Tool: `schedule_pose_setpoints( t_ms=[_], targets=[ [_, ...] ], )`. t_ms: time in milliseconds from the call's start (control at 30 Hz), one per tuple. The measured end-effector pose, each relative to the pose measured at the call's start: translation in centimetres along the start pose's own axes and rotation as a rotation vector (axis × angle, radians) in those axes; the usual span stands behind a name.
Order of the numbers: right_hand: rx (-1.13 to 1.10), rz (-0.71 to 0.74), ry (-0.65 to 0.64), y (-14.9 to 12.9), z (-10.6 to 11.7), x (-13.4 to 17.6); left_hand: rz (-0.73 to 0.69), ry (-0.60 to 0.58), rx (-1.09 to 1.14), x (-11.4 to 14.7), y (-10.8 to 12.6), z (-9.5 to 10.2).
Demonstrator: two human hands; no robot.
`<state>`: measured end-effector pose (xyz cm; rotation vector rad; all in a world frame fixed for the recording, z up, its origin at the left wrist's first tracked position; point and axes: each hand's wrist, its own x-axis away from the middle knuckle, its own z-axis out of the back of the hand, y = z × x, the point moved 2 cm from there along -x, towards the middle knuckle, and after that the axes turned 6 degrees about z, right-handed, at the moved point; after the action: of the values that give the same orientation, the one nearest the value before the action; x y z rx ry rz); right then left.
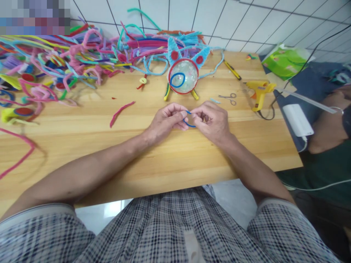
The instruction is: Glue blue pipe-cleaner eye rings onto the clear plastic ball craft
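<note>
Between my hands, above the wooden table, a blue pipe cleaner [191, 126] is bent into a small loop. My left hand [171, 117] pinches its left side between thumb and fingers. The fingertips of my right hand [211, 118] close on its other side. Just beyond my hands stands a round clear ball figure [189, 69] with a red rim, light-blue fuzzy ears bearing red ovals, and green-and-yellow feet. A second blue loop [177, 86] lies against the ball's front, at its lower left.
Tangled colourful pipe cleaners [79, 62] heap at the back left. A red pipe cleaner piece [122, 114] lies left of my hands. Rightward are scissors [232, 98], a yellow cutter [232, 70], a yellow glue gun [259, 93] and a white box [298, 119]. Another person's arm [329, 117] is at the right.
</note>
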<state>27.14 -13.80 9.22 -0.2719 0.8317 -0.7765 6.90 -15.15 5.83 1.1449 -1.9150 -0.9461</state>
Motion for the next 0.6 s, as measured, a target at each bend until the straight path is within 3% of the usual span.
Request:
schedule_pose_setpoints(
  t_ms=[400, 600],
  targets=[
    [-0.001, 0.006, 0.001, -0.2, 0.0, 0.0, -0.017, -0.016, -0.038, -0.2, 0.2, 0.1],
    [0.011, 0.042, 0.001, 1.1, -0.3, 0.3, 0.008, -0.006, -0.05, -0.6, 0.1, 0.4]
  ],
)
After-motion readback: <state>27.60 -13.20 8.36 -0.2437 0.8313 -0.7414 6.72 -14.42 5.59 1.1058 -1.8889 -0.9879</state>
